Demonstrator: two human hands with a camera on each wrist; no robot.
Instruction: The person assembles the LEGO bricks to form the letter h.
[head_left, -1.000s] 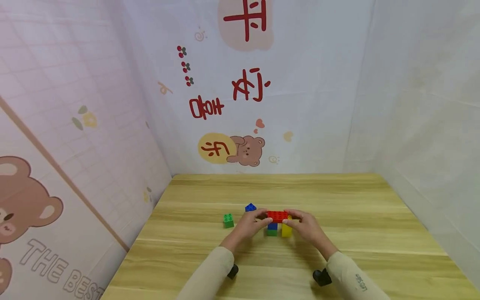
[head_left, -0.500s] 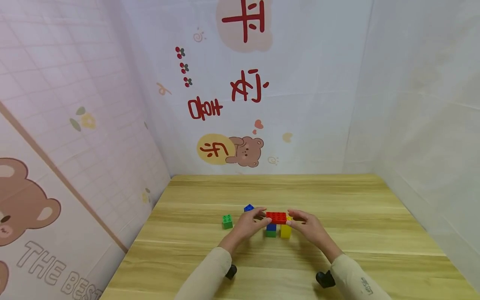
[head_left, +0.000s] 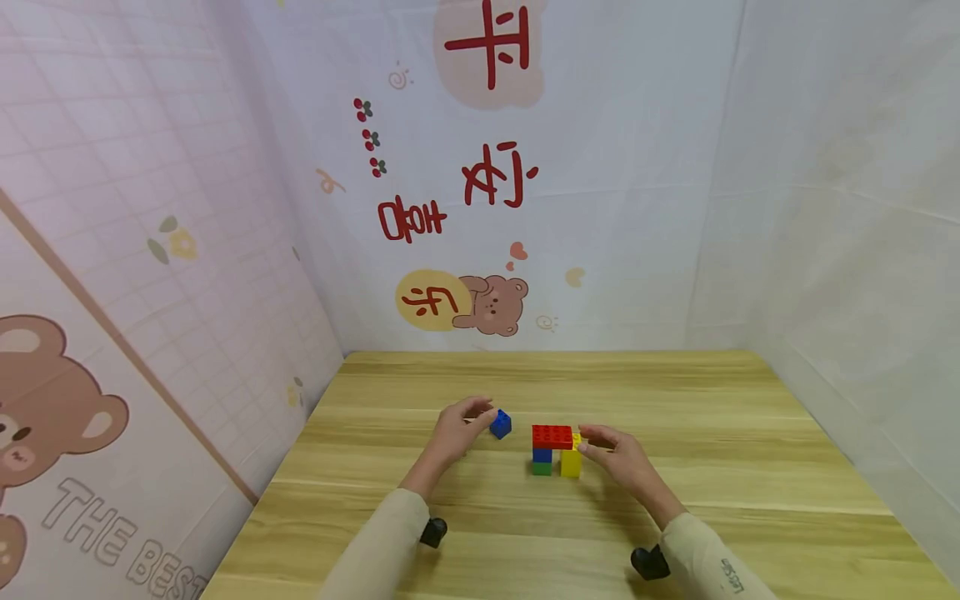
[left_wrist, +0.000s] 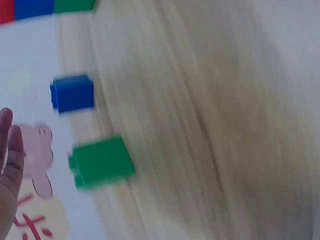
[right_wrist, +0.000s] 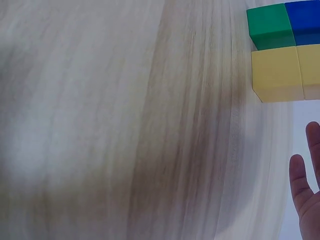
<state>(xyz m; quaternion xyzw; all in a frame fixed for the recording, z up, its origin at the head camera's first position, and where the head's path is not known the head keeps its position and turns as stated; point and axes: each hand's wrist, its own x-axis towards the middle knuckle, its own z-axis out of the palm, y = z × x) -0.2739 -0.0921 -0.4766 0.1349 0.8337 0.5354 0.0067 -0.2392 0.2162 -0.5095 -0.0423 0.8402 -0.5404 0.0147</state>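
Note:
A red brick [head_left: 552, 437] lies across the top of a small stack, with a blue brick [head_left: 542, 455] over a green brick [head_left: 542, 469] under its left end. Yellow bricks [head_left: 571, 463] stand under its right end, some of their studs showing beside it. My right hand [head_left: 621, 460] is just right of the yellow bricks, fingers parted and holding nothing. Left of the stack, my left hand [head_left: 455, 432] reaches over the table, its fingertips by a loose blue brick [head_left: 501, 424]. A loose green brick [left_wrist: 102, 164] shows in the left wrist view; the left hand hides it in the head view.
The wooden table [head_left: 675, 392] runs back to a white printed cloth wall [head_left: 630, 208]. More cloth hangs along the left and right sides. Black wrist mounts [head_left: 649, 562] jut out below both sleeves.
My left hand has come off the red brick and moved left towards the loose bricks. The red brick stays on the stack. My right fingers have drawn slightly away from it.

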